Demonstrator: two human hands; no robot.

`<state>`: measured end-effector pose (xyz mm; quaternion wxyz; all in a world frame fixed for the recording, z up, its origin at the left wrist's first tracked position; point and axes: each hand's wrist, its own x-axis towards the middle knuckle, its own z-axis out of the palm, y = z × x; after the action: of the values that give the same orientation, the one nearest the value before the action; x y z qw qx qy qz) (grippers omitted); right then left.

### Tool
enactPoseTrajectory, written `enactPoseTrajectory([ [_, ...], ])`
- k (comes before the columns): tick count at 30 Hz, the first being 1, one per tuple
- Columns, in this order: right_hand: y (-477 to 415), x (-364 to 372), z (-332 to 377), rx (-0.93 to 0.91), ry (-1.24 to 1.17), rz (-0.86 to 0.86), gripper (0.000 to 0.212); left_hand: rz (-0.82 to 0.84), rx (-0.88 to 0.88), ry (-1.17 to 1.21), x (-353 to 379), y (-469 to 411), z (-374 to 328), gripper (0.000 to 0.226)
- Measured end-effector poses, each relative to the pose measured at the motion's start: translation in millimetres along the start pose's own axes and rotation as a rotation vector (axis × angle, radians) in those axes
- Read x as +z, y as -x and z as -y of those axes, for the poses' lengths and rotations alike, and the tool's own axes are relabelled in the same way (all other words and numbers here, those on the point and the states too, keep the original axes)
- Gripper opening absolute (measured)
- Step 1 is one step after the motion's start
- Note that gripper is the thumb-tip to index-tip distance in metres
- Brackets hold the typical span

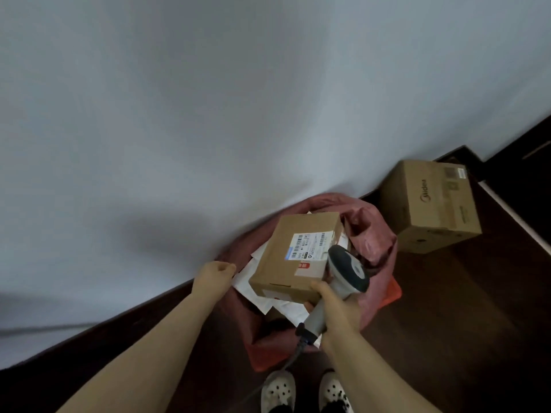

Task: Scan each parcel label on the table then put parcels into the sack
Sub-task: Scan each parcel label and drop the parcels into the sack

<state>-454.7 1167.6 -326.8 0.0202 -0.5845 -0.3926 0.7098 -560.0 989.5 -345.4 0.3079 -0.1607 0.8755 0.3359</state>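
Our left hand [216, 272] holding the sack [376, 244] rim open, our right hand [337, 308] gripping scanner [348, 269] and parcel [295, 257], we should lower it flat.

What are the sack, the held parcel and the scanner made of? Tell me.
Sack: probably thin reddish plastic film; it crumples in soft, faintly glossy folds. Parcel: matte brown cardboard, with folded flap seams. Scanner: seemingly hard plastic, smooth grey moulded shell.

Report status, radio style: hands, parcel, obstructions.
Left grip on sack rim. Right grip holds scanner plus cardboard parcel over sack mouth. White parcels already inside; mouth open.
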Motion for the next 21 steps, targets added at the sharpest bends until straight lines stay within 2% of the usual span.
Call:
enactPoseTrajectory([
  [2, -22, 2, -10, -0.004, 0.009, 0.018, 0.042, -0.029, -0.008, -0.074, 18, -28, 0, 0.035],
  [5, -43, 0, -28, -0.056, 0.034, 0.076, 0.027, -0.076, 0.028, -0.186, 46, -75, 7, 0.039],
  [8, -56, -1, -47, -0.084, 0.071, 0.1, 0.026, -0.104, 0.064, -0.23, 71, -119, 16, 0.037],
  [10, -65, -1, -58, -0.097, 0.106, 0.058, 0.034, -0.079, 0.031, -0.248, 82, -143, 21, 0.046],
  [13, -70, 0, -63, -0.111, 0.12, 0.037, 0.06, -0.03, -0.02, -0.231, 91, -169, 34, 0.086],
  [14, -70, 0, -63, -0.109, 0.128, 0.042, 0.057, -0.002, -0.004, -0.253, 89, -165, 29, 0.084],
  [17, -70, -6, -61, -0.138, 0.156, 0.048, 0.035, 0.018, 0.019, -0.244, 76, -142, 6, 0.046],
  [21, -59, 1, -54, -0.129, 0.172, 0.023, 0.029, -0.24, 0.157, -0.021, 46, -113, -19, 0.025],
])
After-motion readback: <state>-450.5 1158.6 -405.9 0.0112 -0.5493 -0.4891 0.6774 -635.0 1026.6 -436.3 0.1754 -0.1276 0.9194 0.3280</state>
